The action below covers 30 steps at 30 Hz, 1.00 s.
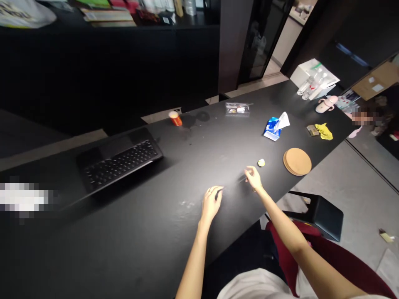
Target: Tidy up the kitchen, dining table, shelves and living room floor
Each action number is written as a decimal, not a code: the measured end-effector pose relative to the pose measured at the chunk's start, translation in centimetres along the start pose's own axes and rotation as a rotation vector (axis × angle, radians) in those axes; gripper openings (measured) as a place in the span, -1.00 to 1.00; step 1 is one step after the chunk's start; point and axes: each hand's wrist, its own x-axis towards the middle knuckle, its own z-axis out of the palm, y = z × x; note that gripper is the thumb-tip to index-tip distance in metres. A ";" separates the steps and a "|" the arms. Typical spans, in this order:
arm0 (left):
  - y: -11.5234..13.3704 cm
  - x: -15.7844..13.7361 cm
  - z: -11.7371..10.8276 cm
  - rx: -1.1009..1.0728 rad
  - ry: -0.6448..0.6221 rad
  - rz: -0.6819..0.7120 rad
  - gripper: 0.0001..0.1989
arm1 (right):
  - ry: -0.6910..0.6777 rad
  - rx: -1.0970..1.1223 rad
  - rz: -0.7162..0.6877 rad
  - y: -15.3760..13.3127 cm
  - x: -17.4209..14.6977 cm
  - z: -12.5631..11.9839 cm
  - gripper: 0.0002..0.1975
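My left hand (212, 202) is low over the black table (174, 216), its fingers curled and thumb and forefinger tips brought together. Something thin may be in that pinch, but it is too small to name. To its right, my right hand (254, 179) is also pinched. A faint, thin, see-through streak runs from its fingertips toward the left hand; I cannot make out what it is. Just beyond the right hand lies a small round yellow-green item (261, 162). Round cork mats (297, 161) are stacked farther right.
An open laptop (121, 160) sits at left, with a red-orange can (175, 118) beyond it. Toward the back right are a clear plastic case (238, 109), a blue tissue pack (273, 128), a yellow cloth (324, 131), a pink cup (326, 104) and bottles (310, 87). A black chair (327, 216) stands beside the table.
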 end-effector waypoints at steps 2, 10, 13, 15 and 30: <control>1.8 1.5 4.6 -0.026 0.027 -0.051 -0.78 | 0.124 -0.361 -0.105 1.0 4.0 -5.1 -0.41; 9.6 4.1 14.8 -0.081 -0.003 -0.137 -0.78 | -0.171 -0.863 -0.146 2.6 12.4 -11.6 -0.54; 10.1 4.5 15.9 -0.088 -0.001 -0.176 -0.77 | -0.204 -0.606 -0.143 3.5 12.7 -11.7 -0.63; 9.8 5.0 16.7 -0.093 0.002 -0.213 -0.75 | -0.259 -0.333 -0.090 4.1 12.0 -12.0 -0.66; 17.4 11.8 28.9 -0.008 -0.216 0.018 -0.70 | -0.454 0.301 0.121 5.8 10.9 -25.5 -0.53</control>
